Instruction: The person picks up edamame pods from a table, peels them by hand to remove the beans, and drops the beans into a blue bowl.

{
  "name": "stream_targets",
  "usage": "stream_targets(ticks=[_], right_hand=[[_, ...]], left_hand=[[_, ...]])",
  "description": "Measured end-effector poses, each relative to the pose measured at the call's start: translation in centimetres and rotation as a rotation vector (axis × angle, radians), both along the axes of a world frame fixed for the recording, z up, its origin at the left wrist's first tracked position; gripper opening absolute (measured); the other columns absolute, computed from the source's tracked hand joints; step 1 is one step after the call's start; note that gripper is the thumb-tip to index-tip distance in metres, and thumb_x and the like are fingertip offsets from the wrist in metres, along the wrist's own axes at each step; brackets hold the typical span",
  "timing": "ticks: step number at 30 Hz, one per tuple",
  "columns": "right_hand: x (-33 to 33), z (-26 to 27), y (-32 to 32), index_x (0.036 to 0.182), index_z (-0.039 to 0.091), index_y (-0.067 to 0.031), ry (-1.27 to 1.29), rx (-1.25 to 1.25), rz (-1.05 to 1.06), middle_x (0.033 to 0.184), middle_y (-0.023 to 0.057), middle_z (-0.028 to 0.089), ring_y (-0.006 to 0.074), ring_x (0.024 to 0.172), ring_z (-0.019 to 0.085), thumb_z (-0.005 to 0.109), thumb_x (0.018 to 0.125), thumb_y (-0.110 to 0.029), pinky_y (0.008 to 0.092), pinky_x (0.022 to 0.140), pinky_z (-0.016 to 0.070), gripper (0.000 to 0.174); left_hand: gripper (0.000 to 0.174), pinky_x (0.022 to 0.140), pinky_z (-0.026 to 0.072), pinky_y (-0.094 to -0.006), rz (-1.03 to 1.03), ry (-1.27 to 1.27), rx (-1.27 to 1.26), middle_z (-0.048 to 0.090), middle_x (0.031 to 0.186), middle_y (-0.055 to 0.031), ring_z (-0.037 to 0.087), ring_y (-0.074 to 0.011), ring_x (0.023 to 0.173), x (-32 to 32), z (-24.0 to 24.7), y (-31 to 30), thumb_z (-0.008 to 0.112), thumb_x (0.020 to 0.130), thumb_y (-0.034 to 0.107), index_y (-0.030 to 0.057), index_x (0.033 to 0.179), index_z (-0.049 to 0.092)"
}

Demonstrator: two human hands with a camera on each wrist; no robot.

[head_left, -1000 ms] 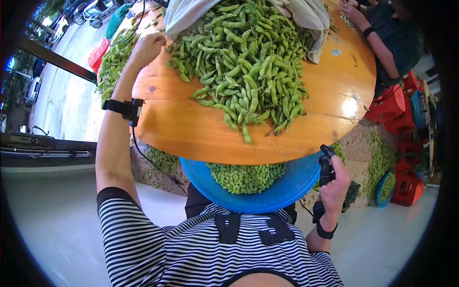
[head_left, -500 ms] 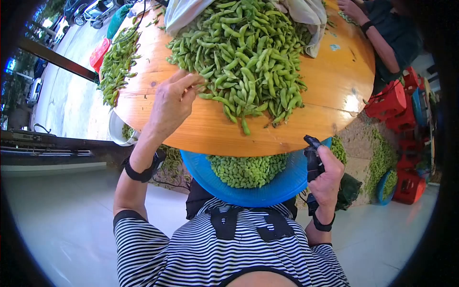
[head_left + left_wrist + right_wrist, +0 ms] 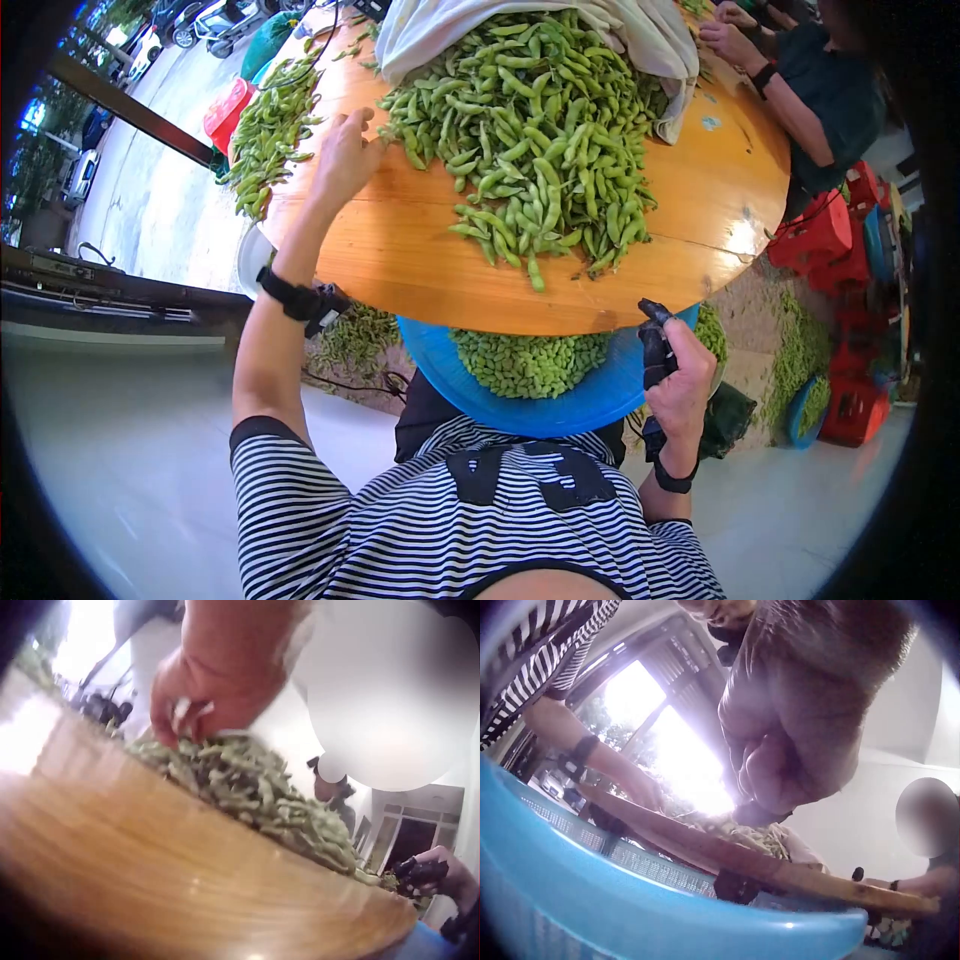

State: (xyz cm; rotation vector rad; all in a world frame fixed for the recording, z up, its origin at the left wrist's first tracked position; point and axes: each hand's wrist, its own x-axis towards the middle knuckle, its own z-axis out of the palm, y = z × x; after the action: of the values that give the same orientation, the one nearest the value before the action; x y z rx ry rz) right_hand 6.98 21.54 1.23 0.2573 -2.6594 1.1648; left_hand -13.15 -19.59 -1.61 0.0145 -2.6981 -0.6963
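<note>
My left hand (image 3: pixel 348 160) is at the left edge of a big heap of green soybean pods (image 3: pixel 540 130) on the round wooden table (image 3: pixel 400 260). Its fingers bend loosely, with gaps between them in the left wrist view, and no pod shows in them. Over the right rim of a blue basin (image 3: pixel 480 408), near the table edge, is my right hand (image 3: pixel 678 385). Black coverings (image 3: pixel 655 340) wrap some of its fingers. The other fingers curl into the palm in the right wrist view, and nothing shows in its grip. Shelled green beans (image 3: pixel 530 362) lie in the basin.
A pale cloth (image 3: pixel 450 35) drapes behind the heap. More pods (image 3: pixel 275 140) lie along the table's left side. Another person's hands (image 3: pixel 735 40) are at the far right. Red stools (image 3: pixel 815 235) and pods strewn on the floor (image 3: pixel 795 350) are to the right.
My left hand came from the far left to the heap's near left edge, then drew back up and left from the pods. The right hand shifted slightly left and stays by the basin.
</note>
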Motion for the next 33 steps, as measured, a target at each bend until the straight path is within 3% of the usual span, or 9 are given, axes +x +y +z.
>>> stream_targets(ticks=[6,11,13,17,21,24,26,28,33], right_hand=[[0.5,0.0,-0.7,0.096,0.058,0.0051,-0.033,-0.028,0.009,0.078,0.0155,0.054,0.0293,0.066,0.056,0.056,0.067,0.013,0.0313,0.062,0.0455,0.029],[0.2,-0.3,-0.5,0.098,0.059,0.0055,0.020,-0.019,0.015,0.078,0.0154,0.056,0.0278,0.067,0.057,0.055,0.068,0.013,0.0311,0.063,0.0462,0.032],[0.1,-0.1,-0.6,0.113,0.065,0.0020,-0.045,0.022,0.009,0.080,0.0123,0.062,0.0170,0.072,0.060,0.055,0.077,0.013,0.0269,0.069,0.0476,0.039],[0.2,-0.8,-0.7,0.113,0.065,0.0024,-0.011,0.018,0.012,0.081,0.0123,0.062,0.0172,0.072,0.060,0.055,0.077,0.013,0.0271,0.069,0.0478,0.039],[0.3,-0.8,-0.5,0.102,0.060,0.0059,-0.010,-0.001,0.013,0.081,0.0156,0.058,0.0276,0.070,0.058,0.054,0.066,0.014,0.0307,0.065,0.0464,0.038],[0.3,-0.7,-0.3,0.105,0.060,0.0057,-0.046,-0.007,-0.011,0.082,0.0152,0.058,0.0270,0.070,0.058,0.053,0.066,0.015,0.0304,0.066,0.0463,0.040],[0.2,-0.8,-0.1,0.105,0.060,0.0056,-0.062,-0.022,-0.030,0.082,0.0150,0.058,0.0268,0.070,0.058,0.053,0.066,0.015,0.0303,0.065,0.0462,0.041],[0.1,-0.9,0.0,0.113,0.065,0.0002,-0.046,0.031,-0.043,0.077,0.0094,0.062,0.0149,0.069,0.059,0.057,0.078,0.010,0.0265,0.065,0.0468,0.037],[-0.2,-1.1,-0.5,0.112,0.066,0.0009,-0.012,0.030,-0.021,0.080,0.0108,0.064,0.0148,0.071,0.061,0.057,0.078,0.011,0.0265,0.066,0.0471,0.037]], left_hand=[[0.039,0.062,0.0515,-0.0274,-0.153,-0.285,0.320,0.057,0.094,-0.0089,0.063,-0.0136,0.077,-0.5,2.0,3.2,0.063,0.089,0.008,0.0019,0.126,0.053],[0.032,0.063,0.0526,-0.0339,-0.375,-0.083,0.392,0.064,0.091,-0.0117,0.064,-0.0204,0.070,3.1,2.0,8.2,0.064,0.081,0.001,0.0036,0.113,0.061],[0.033,0.069,0.0520,-0.0313,-0.449,0.046,0.156,0.060,0.092,-0.0102,0.064,-0.0217,0.081,4.4,2.8,9.5,0.064,0.080,-0.001,0.0015,0.113,0.061],[0.031,0.070,0.0508,-0.0334,-0.461,0.118,0.043,0.061,0.092,-0.0123,0.063,-0.0253,0.080,5.3,3.3,10.0,0.063,0.079,-0.004,0.0005,0.110,0.064],[0.034,0.071,0.0501,-0.0351,-0.480,0.074,0.121,0.060,0.097,-0.0123,0.063,-0.0257,0.080,5.2,3.4,8.9,0.067,0.080,0.003,0.0019,0.114,0.063],[0.038,0.074,0.0500,-0.0362,-0.365,0.117,0.038,0.059,0.101,-0.0134,0.063,-0.0261,0.086,4.9,3.9,7.4,0.071,0.081,0.011,0.0024,0.117,0.061],[0.043,0.084,0.0485,-0.0417,-0.067,0.036,-0.017,0.056,0.112,-0.0177,0.058,-0.0357,0.101,3.4,2.8,4.3,0.073,0.082,0.023,0.0071,0.119,0.059],[0.041,0.085,0.0482,-0.0417,0.140,0.052,-0.171,0.053,0.119,-0.0208,0.057,-0.0377,0.104,2.1,1.3,-0.1,0.071,0.083,0.023,0.0063,0.118,0.058],[0.029,0.078,0.0496,-0.0422,0.187,-0.187,-0.256,0.064,0.099,-0.0179,0.063,-0.0358,0.091,0.4,0.8,-4.0,0.069,0.081,0.017,0.0018,0.104,0.064]])
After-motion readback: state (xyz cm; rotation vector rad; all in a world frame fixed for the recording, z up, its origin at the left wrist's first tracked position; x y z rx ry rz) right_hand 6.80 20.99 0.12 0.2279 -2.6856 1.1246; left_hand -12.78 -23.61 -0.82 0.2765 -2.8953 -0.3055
